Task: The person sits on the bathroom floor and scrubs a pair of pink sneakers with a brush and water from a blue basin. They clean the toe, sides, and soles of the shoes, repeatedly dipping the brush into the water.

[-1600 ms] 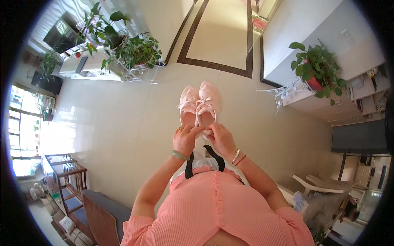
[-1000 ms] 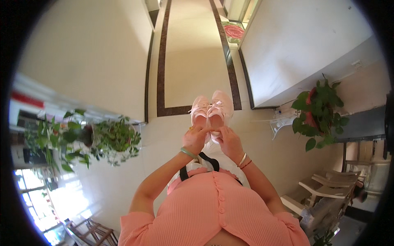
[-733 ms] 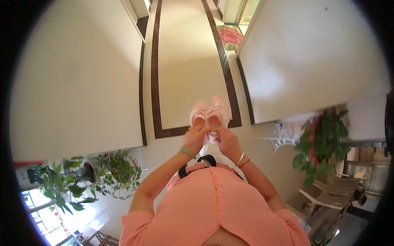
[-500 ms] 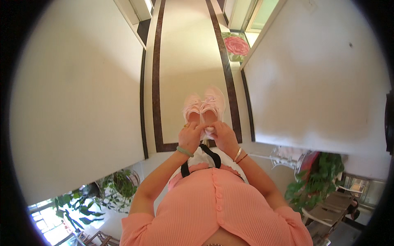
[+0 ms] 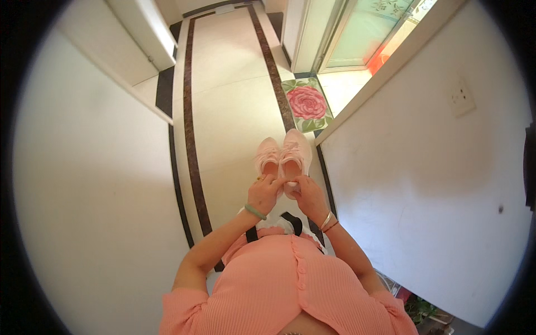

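A pair of pale pink lace-up sneakers is held out in front of my body, side by side with the toes pointing away from me. My left hand (image 5: pixel 264 192) is closed on the heel of the left sneaker (image 5: pixel 268 152), thumb reaching across toward the other shoe. The heel of the right sneaker (image 5: pixel 296 148) is pinched in my right hand (image 5: pixel 308 195). Both insoles show pink through the shoe openings. A green bangle circles my left wrist; a silver bangle and a thin red cord are on the right one.
I am in a corridor with a cream floor (image 5: pixel 226 111) edged by dark strips. White walls stand close at the left (image 5: pixel 95 195) and right (image 5: pixel 413 190). A rose-patterned mat (image 5: pixel 307 105) lies at a doorway on the right, near a frosted glass door (image 5: pixel 363 36).
I have moved forward along the corridor: the rose mat and doorway are nearer, and most of the plants have left the view. Both hands keep their hold on the sneakers.
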Action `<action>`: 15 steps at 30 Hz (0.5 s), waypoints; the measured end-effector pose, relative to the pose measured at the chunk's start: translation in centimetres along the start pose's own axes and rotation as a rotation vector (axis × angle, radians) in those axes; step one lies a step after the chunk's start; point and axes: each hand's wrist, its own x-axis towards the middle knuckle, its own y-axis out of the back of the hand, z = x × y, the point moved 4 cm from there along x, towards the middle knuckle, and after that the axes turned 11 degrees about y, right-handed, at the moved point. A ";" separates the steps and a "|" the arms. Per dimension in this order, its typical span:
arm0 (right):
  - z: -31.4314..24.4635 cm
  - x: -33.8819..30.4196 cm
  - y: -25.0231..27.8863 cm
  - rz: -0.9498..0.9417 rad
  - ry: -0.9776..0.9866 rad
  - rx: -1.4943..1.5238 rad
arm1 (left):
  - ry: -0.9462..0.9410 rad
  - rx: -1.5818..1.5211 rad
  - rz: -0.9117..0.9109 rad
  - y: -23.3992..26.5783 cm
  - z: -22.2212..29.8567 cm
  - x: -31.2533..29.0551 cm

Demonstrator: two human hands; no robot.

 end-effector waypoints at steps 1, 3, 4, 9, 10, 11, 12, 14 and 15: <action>1.7 1.6 1.1 0.051 -0.020 0.002 | -0.045 -0.018 -0.027 -0.6 0.4 3.2; 5.1 5.3 3.4 0.106 -0.104 -0.011 | -0.121 -0.051 -0.059 -2.5 0.8 10.0; 6.4 7.1 4.4 0.150 -0.114 -0.020 | -0.166 -0.072 -0.076 -3.3 0.8 13.2; 15.4 14.9 9.8 0.247 -0.186 -0.009 | -0.158 -0.010 -0.196 -9.4 2.8 26.4; 17.2 16.6 10.7 0.243 -0.170 -0.001 | -0.170 -0.015 -0.203 -10.1 3.0 29.0; 18.9 17.6 11.1 0.231 -0.194 -0.019 | -0.180 -0.019 -0.207 -10.7 3.3 31.3; 20.5 18.8 11.4 0.223 -0.212 -0.036 | -0.164 -0.021 -0.205 -11.5 3.3 33.3; 23.5 22.1 12.3 0.236 -0.178 -0.065 | -0.175 -0.049 -0.177 -12.6 3.1 37.4; 23.9 24.4 13.4 0.222 -0.176 -0.088 | -0.178 -0.059 -0.176 -12.0 3.4 39.7</action>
